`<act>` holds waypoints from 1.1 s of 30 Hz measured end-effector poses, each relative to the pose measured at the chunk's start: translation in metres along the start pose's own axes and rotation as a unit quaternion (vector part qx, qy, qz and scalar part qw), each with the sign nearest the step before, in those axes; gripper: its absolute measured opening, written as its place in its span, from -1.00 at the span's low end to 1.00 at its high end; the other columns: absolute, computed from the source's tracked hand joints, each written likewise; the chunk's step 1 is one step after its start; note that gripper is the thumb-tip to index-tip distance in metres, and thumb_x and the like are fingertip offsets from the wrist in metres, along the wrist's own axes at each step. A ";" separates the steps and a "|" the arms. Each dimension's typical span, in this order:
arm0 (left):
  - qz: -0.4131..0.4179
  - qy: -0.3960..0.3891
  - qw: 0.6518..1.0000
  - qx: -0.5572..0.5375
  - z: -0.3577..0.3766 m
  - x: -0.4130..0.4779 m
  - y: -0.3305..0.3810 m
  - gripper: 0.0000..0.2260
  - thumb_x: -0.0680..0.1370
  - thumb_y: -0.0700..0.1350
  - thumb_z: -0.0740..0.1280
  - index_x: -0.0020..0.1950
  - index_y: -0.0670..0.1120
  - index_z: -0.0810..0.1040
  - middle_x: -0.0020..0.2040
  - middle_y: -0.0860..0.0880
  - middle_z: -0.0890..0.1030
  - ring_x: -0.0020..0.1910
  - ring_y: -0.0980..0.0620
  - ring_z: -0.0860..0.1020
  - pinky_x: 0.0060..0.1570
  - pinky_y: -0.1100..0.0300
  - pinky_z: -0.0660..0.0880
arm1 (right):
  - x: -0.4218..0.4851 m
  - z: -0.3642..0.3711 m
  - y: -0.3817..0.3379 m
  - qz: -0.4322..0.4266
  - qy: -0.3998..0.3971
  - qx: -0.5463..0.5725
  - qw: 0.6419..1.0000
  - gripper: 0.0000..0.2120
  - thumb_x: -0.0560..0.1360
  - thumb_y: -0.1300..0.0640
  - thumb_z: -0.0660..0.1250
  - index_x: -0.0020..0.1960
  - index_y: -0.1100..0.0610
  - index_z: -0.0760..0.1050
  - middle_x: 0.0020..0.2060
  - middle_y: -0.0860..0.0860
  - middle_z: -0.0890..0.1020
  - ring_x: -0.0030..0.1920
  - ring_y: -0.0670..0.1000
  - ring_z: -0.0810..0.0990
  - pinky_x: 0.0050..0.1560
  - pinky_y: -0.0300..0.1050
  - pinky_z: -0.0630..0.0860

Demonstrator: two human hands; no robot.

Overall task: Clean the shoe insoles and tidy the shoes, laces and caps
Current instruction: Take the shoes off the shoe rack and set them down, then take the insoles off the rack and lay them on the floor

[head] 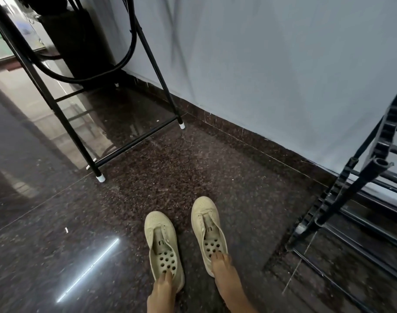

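Two beige lace-less shoes stand side by side on the dark granite floor, toes pointing away from me. The left shoe [162, 242] and the right shoe [207, 229] both show perforated insoles inside. My left hand [161, 292] grips the heel of the left shoe, fingertips resting on its insole. At the heel of the right shoe, my right hand [225, 276] holds on with its fingers over the rim. No laces or caps are in view.
A black metal shoe rack [351, 199] stands at the right against the pale wall [260, 64]. A black folding stand [134, 141] with white feet and a looping black hose [84, 79] occupies the upper left. Small white scraps lie on the floor.
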State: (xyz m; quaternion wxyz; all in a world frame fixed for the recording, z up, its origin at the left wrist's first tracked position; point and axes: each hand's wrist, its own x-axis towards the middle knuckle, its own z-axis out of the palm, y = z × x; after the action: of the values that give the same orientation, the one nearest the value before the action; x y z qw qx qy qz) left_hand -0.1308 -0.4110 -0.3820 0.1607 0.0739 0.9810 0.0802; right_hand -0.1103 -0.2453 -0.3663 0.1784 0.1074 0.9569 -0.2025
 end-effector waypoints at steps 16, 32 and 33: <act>0.141 0.224 0.964 0.019 -0.131 0.015 0.101 -0.61 0.50 -0.06 0.08 0.04 -0.20 0.64 0.02 -0.14 0.67 0.02 -0.05 0.64 -0.03 0.04 0.58 | -0.026 -0.124 -0.005 -0.120 0.237 -0.211 0.941 -0.77 0.34 0.04 0.41 -0.07 0.14 0.63 -0.17 0.01 0.68 -0.08 -0.01 0.64 0.02 -0.05 0.56; 0.257 0.278 0.926 0.011 -0.153 -0.036 0.196 -0.55 0.57 -0.08 -0.01 0.36 -0.26 0.40 0.37 -0.19 0.43 0.32 -0.09 0.45 0.26 -0.01 0.38 | -0.093 -0.198 0.064 -0.117 0.224 -0.312 0.916 -0.49 0.62 0.02 -0.19 0.48 0.23 -0.17 0.49 0.12 -0.09 0.49 0.06 -0.14 0.43 -0.05 -0.27; 0.270 0.274 0.923 0.011 -0.148 -0.041 0.199 -0.55 0.57 -0.08 0.00 0.36 -0.26 0.39 0.37 -0.19 0.43 0.33 -0.10 0.44 0.26 -0.01 0.38 | -0.102 -0.197 0.070 -0.112 0.218 -0.317 0.916 -0.50 0.62 0.02 -0.18 0.48 0.23 -0.17 0.49 0.12 -0.09 0.49 0.06 -0.14 0.44 -0.05 -0.26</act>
State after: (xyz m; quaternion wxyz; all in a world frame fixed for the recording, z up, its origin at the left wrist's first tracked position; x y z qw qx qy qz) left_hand -0.1170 -0.2434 -0.1949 -0.1431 0.3124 0.9305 0.1272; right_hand -0.0564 -0.1125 -0.1832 -0.0342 -0.0210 0.9918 0.1213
